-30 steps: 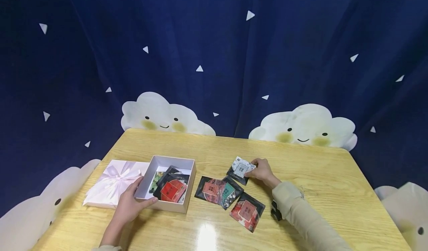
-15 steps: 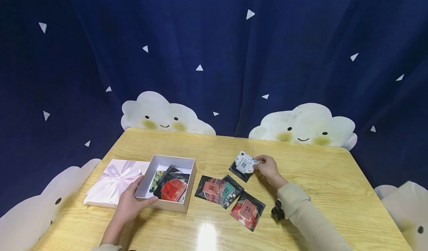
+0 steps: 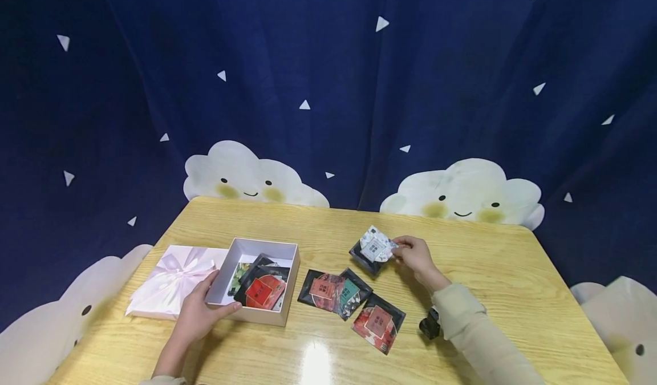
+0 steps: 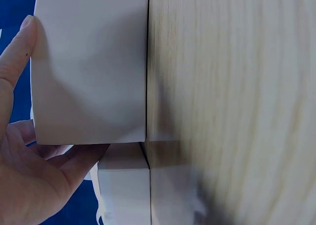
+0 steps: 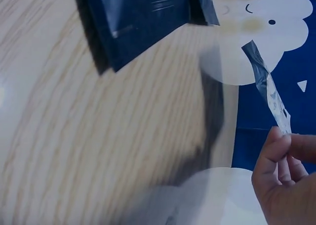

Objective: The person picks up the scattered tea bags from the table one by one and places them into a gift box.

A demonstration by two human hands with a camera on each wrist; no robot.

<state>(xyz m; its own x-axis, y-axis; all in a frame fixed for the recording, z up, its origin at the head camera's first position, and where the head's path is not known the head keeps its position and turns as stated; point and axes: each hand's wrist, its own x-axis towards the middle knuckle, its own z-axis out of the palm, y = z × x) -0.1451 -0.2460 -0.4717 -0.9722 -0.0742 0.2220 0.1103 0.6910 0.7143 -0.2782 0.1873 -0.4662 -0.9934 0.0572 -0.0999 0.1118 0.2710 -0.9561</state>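
My right hand (image 3: 417, 258) pinches the right edge of a black sachet with a white floral label (image 3: 376, 247), lifted a little above the table. In the right wrist view the sachet (image 5: 271, 92) is seen edge-on between thumb and fingertips. My left hand (image 3: 199, 311) holds the near left corner of an open white box (image 3: 256, 315). Its thumb lies along the front wall, and its fingers reach down the left side, as the left wrist view shows. Inside the box lie several overlapping sachets, with a red-labelled sachet (image 3: 263, 291) on top.
A white lid with a pale ribbon bow (image 3: 177, 279) lies left of the box. Between box and right hand lie a pink-labelled sachet (image 3: 318, 289), a green-labelled sachet (image 3: 351, 295) and a red-patterned sachet (image 3: 378, 323). A small black object (image 3: 430, 323) is by the right sleeve.
My right hand has moved slightly back and right, raising the white-labelled sachet and tilting it off the table, apart from the sachets in front. The left hand and box have stayed put.
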